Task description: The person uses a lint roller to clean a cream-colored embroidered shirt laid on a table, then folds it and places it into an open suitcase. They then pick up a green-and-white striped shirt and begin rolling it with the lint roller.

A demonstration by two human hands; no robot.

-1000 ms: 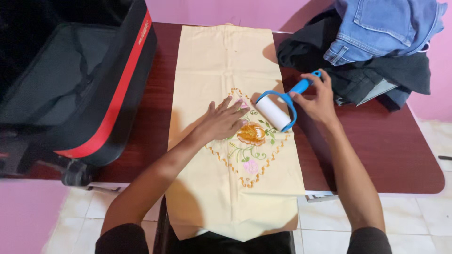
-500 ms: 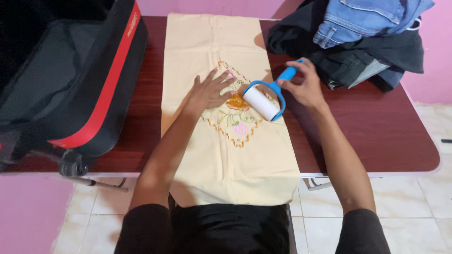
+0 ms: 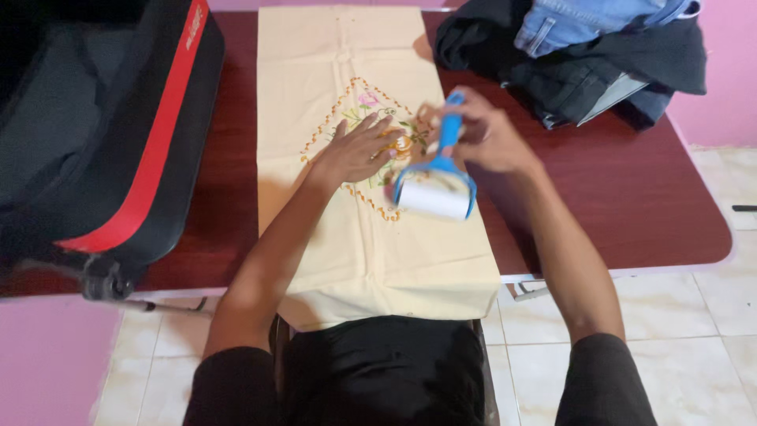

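A pale yellow cloth (image 3: 371, 252) with an embroidered flower pattern (image 3: 364, 101) lies lengthwise on the dark red table (image 3: 631, 197); its near end hangs over the table edge. My left hand (image 3: 359, 150) lies flat on the embroidery, fingers spread. My right hand (image 3: 482, 136) grips the blue handle of a lint roller (image 3: 434, 193). The roller's white drum rests on the cloth just nearer to me than the embroidery, handle pointing away.
A black suitcase with a red stripe (image 3: 102, 142) fills the table's left side. A pile of dark clothes topped by blue jeans (image 3: 583, 47) sits at the back right. White tiled floor (image 3: 694, 339) lies below; pink walls surround.
The roller has turned from a slant to pointing straight away and has come toward me down the cloth. The left hand stays on the embroidery. The camera has tilted, shifting the scene upward.
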